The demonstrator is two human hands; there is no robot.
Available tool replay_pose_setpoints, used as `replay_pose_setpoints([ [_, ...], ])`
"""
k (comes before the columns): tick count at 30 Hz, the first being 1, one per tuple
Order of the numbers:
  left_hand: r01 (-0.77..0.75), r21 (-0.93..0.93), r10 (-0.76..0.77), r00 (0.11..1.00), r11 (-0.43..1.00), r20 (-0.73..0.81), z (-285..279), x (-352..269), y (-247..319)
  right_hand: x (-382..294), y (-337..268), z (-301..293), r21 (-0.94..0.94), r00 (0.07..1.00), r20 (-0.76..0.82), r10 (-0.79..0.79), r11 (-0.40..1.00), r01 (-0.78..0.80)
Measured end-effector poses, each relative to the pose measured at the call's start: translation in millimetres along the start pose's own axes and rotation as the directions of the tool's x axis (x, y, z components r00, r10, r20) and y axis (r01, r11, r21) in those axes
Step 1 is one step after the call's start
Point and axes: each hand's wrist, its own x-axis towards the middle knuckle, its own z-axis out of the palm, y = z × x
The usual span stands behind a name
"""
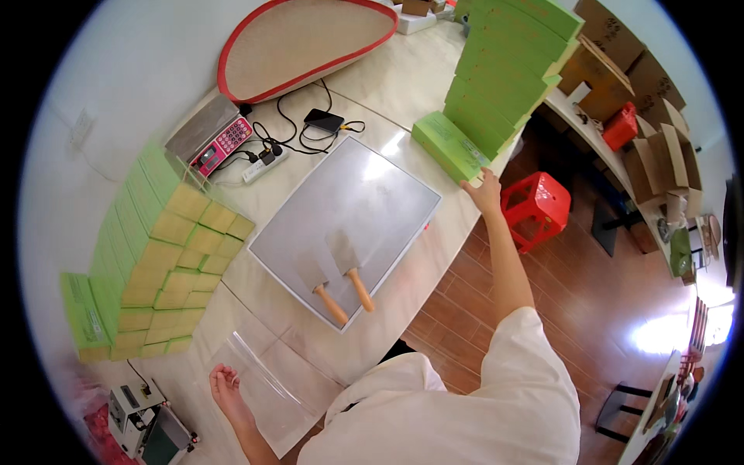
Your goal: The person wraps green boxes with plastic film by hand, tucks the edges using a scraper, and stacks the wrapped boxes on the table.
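My right hand (484, 190) is at the near end of a long green box (446, 144), thumb and fingers spanning its corners. That box lies at the foot of a tall stack of green boxes (504, 70) near the table's edge. My left hand (225, 383) has its fingers curled, with nothing visible in them. It is over the left side of a clear plastic sheet or bag (285, 401) on the table. Between my hands lies a flat grey metal plate (372, 192). Two trowel-like spatulas with wooden handles, one left (331, 305) and one right (360, 290), rest on it.
Another stack of green boxes (168, 256) stands left, beside a pink-keyed scale (224, 145). A power strip (264, 165), cables and a phone (324, 120) lie behind the plate. A red-rimmed screen (308, 49) leans behind. A red stool (537, 209) stands right; a machine (148, 424) sits lower left.
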Motion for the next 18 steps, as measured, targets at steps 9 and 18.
replay_pose_setpoints([
  [9,-0.001,0.163,0.029,0.985,0.987,-0.169,59,4,44,132,25,81,-0.359,0.9,0.364,0.241,0.928,-0.103],
  [18,0.045,0.2,-0.011,0.986,0.979,-0.165,82,27,43,178,33,106,-0.489,0.839,0.444,0.314,0.87,-0.066],
])
